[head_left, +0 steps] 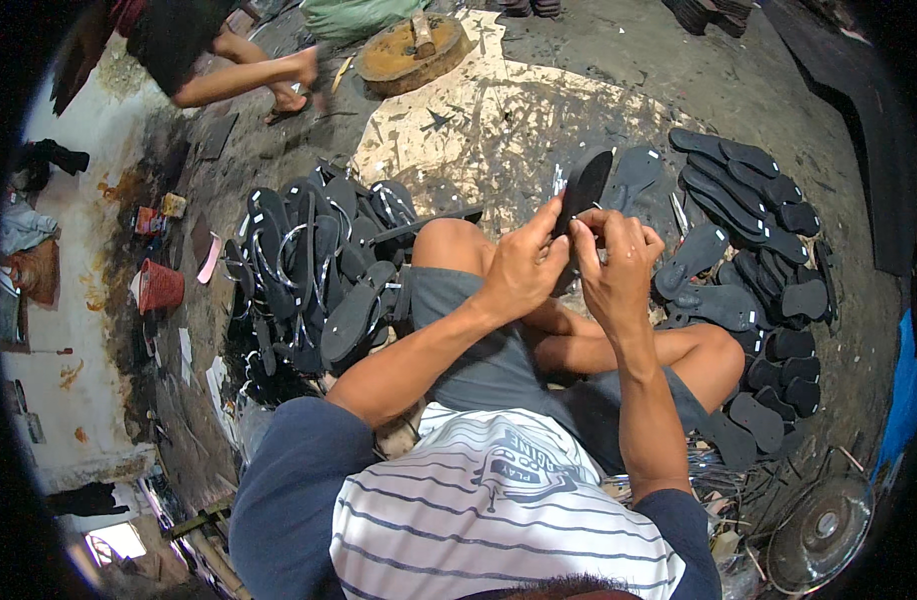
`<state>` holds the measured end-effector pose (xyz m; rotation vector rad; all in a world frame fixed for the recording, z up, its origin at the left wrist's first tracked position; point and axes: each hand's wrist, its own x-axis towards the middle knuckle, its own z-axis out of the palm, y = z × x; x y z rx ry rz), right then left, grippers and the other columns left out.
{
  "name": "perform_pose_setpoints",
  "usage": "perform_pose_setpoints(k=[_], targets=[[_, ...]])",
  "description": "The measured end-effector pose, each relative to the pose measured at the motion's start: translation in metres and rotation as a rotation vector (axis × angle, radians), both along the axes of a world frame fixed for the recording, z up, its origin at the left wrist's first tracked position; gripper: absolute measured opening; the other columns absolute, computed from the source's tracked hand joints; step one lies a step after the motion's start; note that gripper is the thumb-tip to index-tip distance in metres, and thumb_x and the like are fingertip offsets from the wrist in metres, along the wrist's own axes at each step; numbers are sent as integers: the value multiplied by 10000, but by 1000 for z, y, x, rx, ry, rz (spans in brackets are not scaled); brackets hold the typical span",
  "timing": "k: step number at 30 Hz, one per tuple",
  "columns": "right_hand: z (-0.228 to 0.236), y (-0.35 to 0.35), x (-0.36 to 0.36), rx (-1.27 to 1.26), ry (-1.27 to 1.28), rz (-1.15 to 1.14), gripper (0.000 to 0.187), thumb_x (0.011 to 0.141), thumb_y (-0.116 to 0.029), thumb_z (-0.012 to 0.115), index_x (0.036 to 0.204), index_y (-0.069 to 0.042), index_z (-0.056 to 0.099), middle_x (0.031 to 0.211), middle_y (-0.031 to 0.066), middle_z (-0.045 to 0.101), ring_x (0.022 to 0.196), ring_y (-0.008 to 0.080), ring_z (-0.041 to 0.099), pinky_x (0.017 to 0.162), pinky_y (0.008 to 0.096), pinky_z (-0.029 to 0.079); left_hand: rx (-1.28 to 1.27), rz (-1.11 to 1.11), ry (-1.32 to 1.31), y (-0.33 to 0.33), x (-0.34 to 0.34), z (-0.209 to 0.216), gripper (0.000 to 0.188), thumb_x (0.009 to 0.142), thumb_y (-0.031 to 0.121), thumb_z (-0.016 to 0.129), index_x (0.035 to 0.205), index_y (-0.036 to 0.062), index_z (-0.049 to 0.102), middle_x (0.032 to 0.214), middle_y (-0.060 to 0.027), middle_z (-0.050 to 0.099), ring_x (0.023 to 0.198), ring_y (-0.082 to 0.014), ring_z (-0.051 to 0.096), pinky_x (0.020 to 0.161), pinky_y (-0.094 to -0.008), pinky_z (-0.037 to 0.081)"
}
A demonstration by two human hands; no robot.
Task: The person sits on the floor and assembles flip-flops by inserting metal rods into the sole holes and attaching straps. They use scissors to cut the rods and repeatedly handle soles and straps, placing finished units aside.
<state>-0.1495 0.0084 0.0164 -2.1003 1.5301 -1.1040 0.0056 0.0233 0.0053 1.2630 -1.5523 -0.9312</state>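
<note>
A black sandal sole [590,178] is held up in front of my crossed legs, its long side nearly upright. My left hand [524,262] grips its lower left edge, fingers wrapped round it. On the other side my right hand [619,250] pinches close to the sole's lower edge with thumb and fingertips; whether a strap or something small is between them I cannot make out. Left of my knee lies a heap of black sandals [309,255] with shiny straps. To my right, several loose black soles [724,190] lie in overlapping rows.
Beyond my legs a pale, stained sheet [459,135] covers the floor, with a round wooden block [404,62] at its far edge. Another person's bare leg [249,80] is at the far left. A red basket [159,287] stands left; a fan [821,530] sits at the lower right.
</note>
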Motion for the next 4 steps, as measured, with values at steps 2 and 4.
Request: perform_pose_setpoints(k=[2,4], targets=[[6,0,-3,-117,-18,-66,269,877,-266,751,1101,-126,702,1143,69,667,1049,231,578,960,426,347,159,17,204,-11,8,9,576,974,62,608,1504,-34,403,1177,-123,671,1119,-149,623,933,-270,514],[6,3,-8,-67,-109,-116,485,845,-331,789,1284,-172,658,1465,130,480,1279,272,460,1061,456,321,252,24,315,-15,11,10,586,971,63,617,1510,-21,404,1186,-120,669,1129,-148,620,940,-260,507]])
